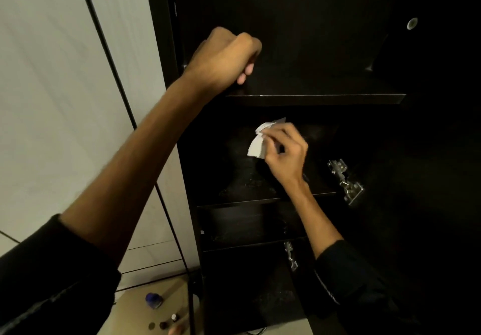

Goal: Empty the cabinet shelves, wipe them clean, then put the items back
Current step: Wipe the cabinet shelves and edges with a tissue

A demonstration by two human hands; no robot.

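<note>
No brand, label or writing can be read anywhere; the small items are too dim and small to tell.

The left hand (223, 56) is raised to the upper shelf (315, 98) of the dark cabinet (299, 9), near that shelf's front left corner. Its fingers are curled into a fist, knuckles up, wrist bent, with the forearm running down to a black sleeve (52, 277). Whether that grip closes on anything, I cannot tell.

The right hand (285, 152) reaches into the compartment below, over the middle shelf (250, 196), roughly midway along its width and back from its front edge. Its grip is clamped on a crumpled white tissue (259, 141), pinched between thumb and fingertips, palm turned down. The shelf surface beneath it looks dusty or smeared.

Metal hinges (345, 181) sit on the cabinet's right side. On the floor (135, 306) at the lower left lie a blue-capped bottle (154, 300) and a few small bottles (166, 321) near it.
</note>
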